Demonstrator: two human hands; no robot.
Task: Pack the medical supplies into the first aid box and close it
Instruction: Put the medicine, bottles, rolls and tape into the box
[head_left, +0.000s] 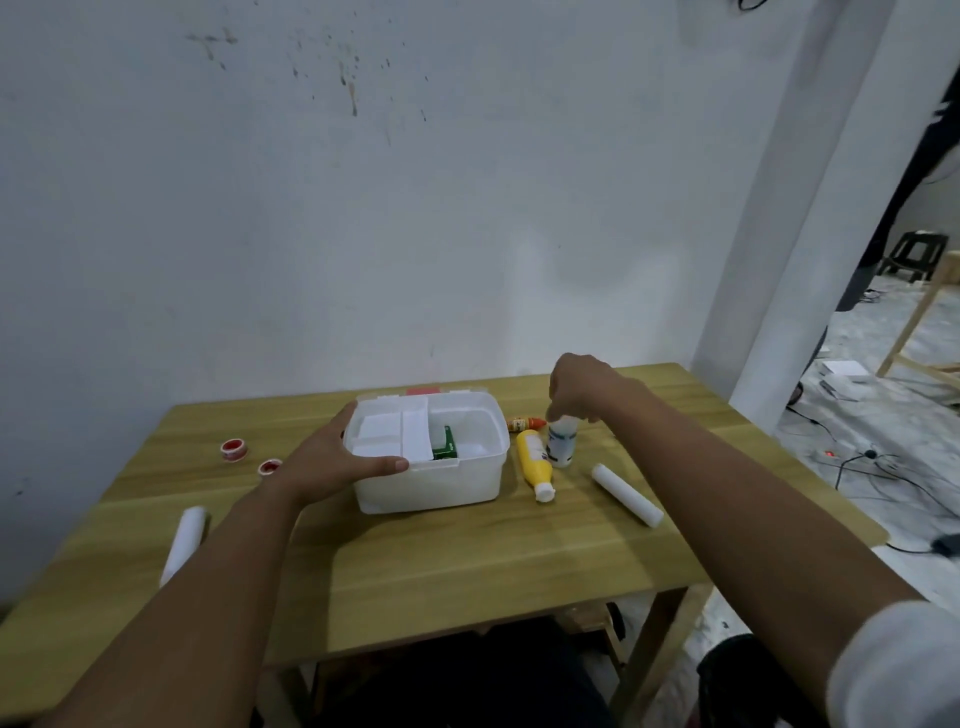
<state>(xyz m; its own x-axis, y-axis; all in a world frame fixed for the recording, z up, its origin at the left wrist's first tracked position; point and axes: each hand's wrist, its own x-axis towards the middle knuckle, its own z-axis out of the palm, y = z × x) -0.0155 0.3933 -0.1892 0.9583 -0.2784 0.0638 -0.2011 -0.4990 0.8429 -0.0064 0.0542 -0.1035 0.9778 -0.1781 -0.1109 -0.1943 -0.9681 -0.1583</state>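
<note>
The white first aid box (431, 483) stands open in the middle of the wooden table (467, 561), with a white tray insert and a green packet (445, 443) inside. My left hand (332, 457) grips the box's left front rim. My right hand (582, 387) is closed on the top of an upright white bottle (562, 441) just right of the box. A yellow bottle (535, 460) lies beside it, and a small orange bottle (524, 423) lies behind. One white gauze roll (627, 494) lies to the right, another white roll (183, 540) to the left.
Two small red tape rolls (235, 449) (270, 467) lie left of the box. The table stands against a white wall. To the right, the floor holds cables, a wooden frame (919, 332) and a dark stool (914, 254).
</note>
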